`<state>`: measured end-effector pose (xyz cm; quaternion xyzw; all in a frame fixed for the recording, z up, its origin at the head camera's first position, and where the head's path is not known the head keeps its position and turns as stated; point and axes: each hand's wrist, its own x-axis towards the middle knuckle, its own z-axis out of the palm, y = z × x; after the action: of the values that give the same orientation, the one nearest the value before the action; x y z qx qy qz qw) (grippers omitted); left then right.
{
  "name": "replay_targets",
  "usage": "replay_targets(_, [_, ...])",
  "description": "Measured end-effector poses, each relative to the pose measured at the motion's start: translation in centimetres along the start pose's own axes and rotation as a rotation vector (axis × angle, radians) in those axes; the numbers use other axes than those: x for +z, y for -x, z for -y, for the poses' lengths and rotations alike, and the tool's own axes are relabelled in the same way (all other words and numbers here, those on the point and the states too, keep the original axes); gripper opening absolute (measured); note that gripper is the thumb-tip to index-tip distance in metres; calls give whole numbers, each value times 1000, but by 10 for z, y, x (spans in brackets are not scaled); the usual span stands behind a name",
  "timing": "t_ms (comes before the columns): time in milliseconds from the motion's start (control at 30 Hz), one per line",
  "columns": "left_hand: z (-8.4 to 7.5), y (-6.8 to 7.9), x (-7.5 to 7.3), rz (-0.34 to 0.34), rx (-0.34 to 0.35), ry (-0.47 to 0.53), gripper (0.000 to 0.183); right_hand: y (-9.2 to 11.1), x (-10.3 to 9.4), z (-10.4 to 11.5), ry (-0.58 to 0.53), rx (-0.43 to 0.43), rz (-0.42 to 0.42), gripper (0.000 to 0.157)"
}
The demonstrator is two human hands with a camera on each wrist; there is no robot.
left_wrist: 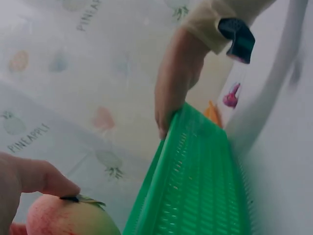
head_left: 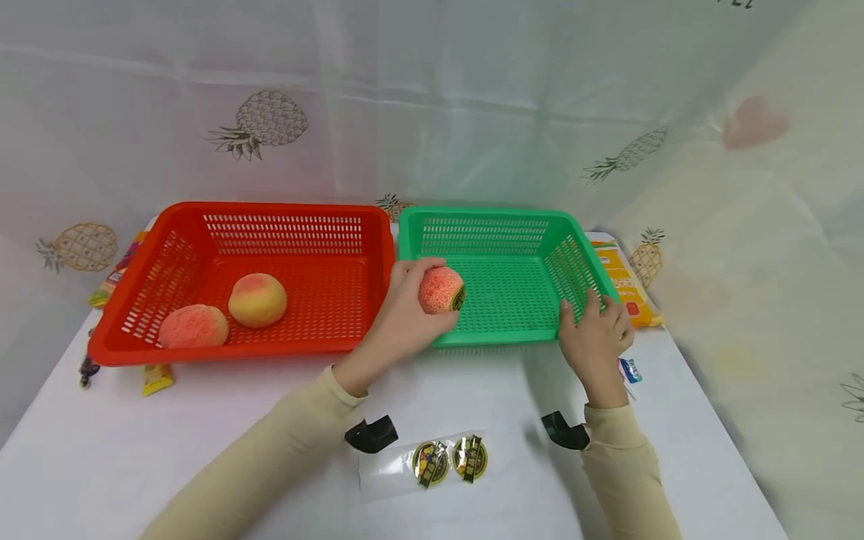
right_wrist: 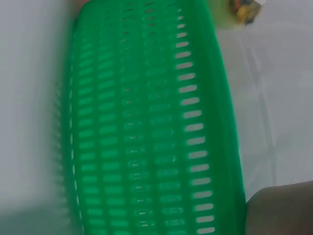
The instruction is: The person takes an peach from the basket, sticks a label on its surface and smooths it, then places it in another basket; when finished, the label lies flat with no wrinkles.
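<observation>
My left hand [head_left: 409, 304] holds a peach [head_left: 440, 290] over the left end of the green basket [head_left: 496, 337]. The peach carries a round black-and-gold sticker [head_left: 458, 298]; in the left wrist view one fingertip rests at the edge of the sticker [left_wrist: 85, 199]. With my right hand [head_left: 595, 334] I grip the rim of the green basket at its front right corner. Inside the red basket [head_left: 270, 349], to the left, lie a pink peach [head_left: 194, 327] and a yellow-pink peach [head_left: 257, 300].
A clear strip with two round stickers [head_left: 448, 460] lies on the white table [head_left: 270, 450] in front. An orange-yellow packet [head_left: 624, 281] sits right of the green basket, a small yellow packet [head_left: 157, 379] before the red one. A pineapple-print sheet [head_left: 472, 112] hangs behind.
</observation>
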<state>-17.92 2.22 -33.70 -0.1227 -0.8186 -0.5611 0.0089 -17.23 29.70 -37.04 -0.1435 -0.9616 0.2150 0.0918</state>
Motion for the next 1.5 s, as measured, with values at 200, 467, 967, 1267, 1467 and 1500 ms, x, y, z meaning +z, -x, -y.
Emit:
replay_targets(200, [6,-23,24,48,-48,-105,59,0,5,-1,38,-21,7,61])
replay_targets(467, [9,-33,41,161,-98,-436,69,1,2,1,49,-30,1,57])
replay_targets(967, [12,-47,41,390,35,-672,57,1,4,2,40,-45,-9,51])
replay_targets(1267, [13,-55,40,545,27,-799,64,2,4,0,23,-74,-19,51])
replay_targets(1467, [5,-58,37,594,-41,-816,71,3,5,0,23,-92,-40,50])
replay_targets(1500, [4,-57,36,592,-45,-834,69,3,5,0,24,-94,-40,50])
